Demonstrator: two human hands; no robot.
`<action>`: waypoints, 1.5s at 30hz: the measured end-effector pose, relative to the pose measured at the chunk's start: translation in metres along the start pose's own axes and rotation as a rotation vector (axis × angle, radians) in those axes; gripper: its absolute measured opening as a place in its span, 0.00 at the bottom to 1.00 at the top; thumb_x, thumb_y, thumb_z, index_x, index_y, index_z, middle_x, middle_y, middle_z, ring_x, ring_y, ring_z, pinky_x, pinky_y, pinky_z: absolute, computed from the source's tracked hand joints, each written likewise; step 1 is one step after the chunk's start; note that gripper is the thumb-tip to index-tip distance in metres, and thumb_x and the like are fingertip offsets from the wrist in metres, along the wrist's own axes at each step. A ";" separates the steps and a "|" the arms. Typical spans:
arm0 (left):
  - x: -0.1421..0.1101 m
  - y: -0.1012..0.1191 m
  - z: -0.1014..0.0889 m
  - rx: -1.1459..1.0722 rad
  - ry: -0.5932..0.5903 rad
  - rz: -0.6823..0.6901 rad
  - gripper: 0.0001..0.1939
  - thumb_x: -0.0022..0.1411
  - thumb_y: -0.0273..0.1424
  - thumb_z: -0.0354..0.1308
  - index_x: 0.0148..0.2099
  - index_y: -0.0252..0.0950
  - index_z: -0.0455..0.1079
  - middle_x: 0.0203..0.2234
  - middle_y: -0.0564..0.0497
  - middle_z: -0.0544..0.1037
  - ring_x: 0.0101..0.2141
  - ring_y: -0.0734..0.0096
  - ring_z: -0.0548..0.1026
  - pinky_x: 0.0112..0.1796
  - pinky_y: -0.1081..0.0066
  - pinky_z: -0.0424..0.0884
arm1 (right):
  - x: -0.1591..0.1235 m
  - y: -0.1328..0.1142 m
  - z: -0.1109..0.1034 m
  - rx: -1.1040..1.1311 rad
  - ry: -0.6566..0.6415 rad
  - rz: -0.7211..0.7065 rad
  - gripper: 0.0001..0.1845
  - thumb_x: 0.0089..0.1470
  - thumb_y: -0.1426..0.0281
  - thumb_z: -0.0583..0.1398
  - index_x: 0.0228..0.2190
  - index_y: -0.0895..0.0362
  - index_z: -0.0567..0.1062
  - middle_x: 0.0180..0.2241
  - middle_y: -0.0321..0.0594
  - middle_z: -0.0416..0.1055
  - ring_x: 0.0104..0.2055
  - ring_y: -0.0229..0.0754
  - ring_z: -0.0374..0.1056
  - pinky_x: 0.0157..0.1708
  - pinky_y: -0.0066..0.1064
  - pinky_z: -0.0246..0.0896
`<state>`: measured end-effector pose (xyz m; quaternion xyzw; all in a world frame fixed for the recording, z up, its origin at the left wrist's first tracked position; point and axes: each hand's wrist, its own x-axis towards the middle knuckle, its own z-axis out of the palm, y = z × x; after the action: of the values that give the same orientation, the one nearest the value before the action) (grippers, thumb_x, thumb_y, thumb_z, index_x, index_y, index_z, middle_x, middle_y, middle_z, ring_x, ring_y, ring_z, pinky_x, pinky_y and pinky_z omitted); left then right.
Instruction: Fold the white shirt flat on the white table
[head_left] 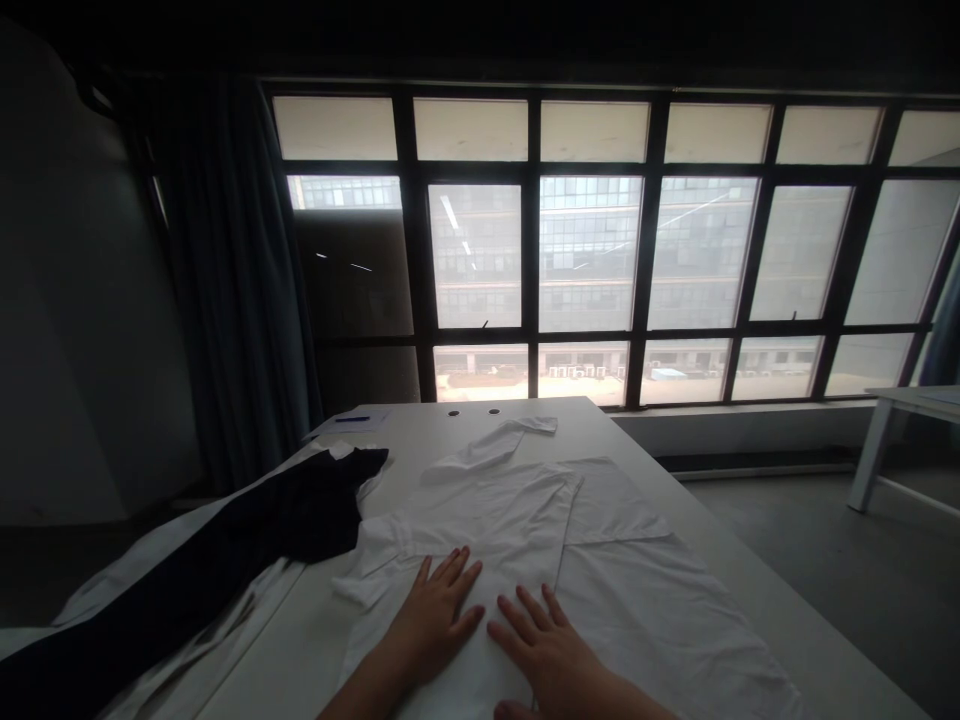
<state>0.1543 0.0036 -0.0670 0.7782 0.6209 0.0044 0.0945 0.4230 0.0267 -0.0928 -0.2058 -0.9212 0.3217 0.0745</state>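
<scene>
Both hands are lying flat, fingers spread, grasping nothing: the left hand [439,610] and right hand [547,650] are pressing side by side on a white shirt [570,540] spread on the counter [720,560]. A dark garment [225,560] is lying to the left. No writing is legible.

A dark garment [225,560] heaped over white cloth blocks the table [465,425] at nine o'clock of the hands. Toward twelve o'clock, bare tabletop lies open beyond the shirt [540,530], past its raised sleeve. At three o'clock the table edge drops to open floor [825,560].
</scene>
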 end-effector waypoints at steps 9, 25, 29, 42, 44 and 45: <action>-0.001 0.000 0.000 0.002 -0.010 -0.010 0.32 0.71 0.55 0.44 0.72 0.54 0.50 0.71 0.52 0.48 0.70 0.56 0.48 0.67 0.41 0.40 | 0.001 0.001 0.001 -0.006 0.010 -0.004 0.46 0.59 0.38 0.52 0.70 0.44 0.49 0.71 0.44 0.35 0.73 0.65 0.28 0.66 0.68 0.17; 0.000 -0.001 0.000 0.003 -0.007 -0.008 0.32 0.71 0.55 0.43 0.72 0.54 0.50 0.71 0.52 0.48 0.70 0.55 0.48 0.67 0.41 0.40 | 0.002 0.009 0.011 -0.076 0.074 -0.031 0.46 0.59 0.39 0.54 0.70 0.43 0.49 0.71 0.42 0.38 0.73 0.64 0.31 0.66 0.68 0.22; 0.000 0.000 0.000 0.003 -0.013 -0.011 0.32 0.71 0.55 0.44 0.72 0.55 0.50 0.71 0.52 0.48 0.70 0.56 0.47 0.67 0.41 0.40 | 0.002 0.009 0.009 -0.056 0.058 -0.036 0.46 0.60 0.39 0.54 0.70 0.43 0.49 0.71 0.43 0.37 0.73 0.64 0.30 0.66 0.68 0.21; -0.001 -0.002 0.002 0.012 -0.002 0.003 0.32 0.71 0.54 0.44 0.73 0.54 0.50 0.71 0.51 0.48 0.70 0.56 0.48 0.67 0.40 0.41 | 0.002 0.010 0.012 -0.084 0.083 -0.035 0.46 0.59 0.39 0.54 0.70 0.43 0.49 0.71 0.42 0.38 0.72 0.64 0.32 0.66 0.68 0.24; -0.001 -0.001 0.002 0.011 -0.003 0.000 0.32 0.71 0.54 0.44 0.72 0.54 0.50 0.71 0.51 0.48 0.70 0.56 0.48 0.67 0.40 0.41 | 0.002 0.009 0.011 -0.070 0.071 -0.031 0.46 0.59 0.39 0.54 0.70 0.43 0.49 0.71 0.42 0.37 0.72 0.64 0.31 0.66 0.69 0.23; -0.001 -0.001 0.002 0.009 -0.005 -0.002 0.32 0.71 0.54 0.44 0.72 0.54 0.50 0.71 0.51 0.48 0.70 0.56 0.48 0.67 0.40 0.41 | 0.002 0.008 0.010 -0.062 0.064 -0.029 0.46 0.59 0.39 0.54 0.70 0.43 0.49 0.71 0.42 0.37 0.72 0.64 0.31 0.66 0.69 0.23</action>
<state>0.1533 0.0031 -0.0686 0.7780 0.6215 -0.0006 0.0924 0.4209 0.0281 -0.1058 -0.2048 -0.9308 0.2849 0.1019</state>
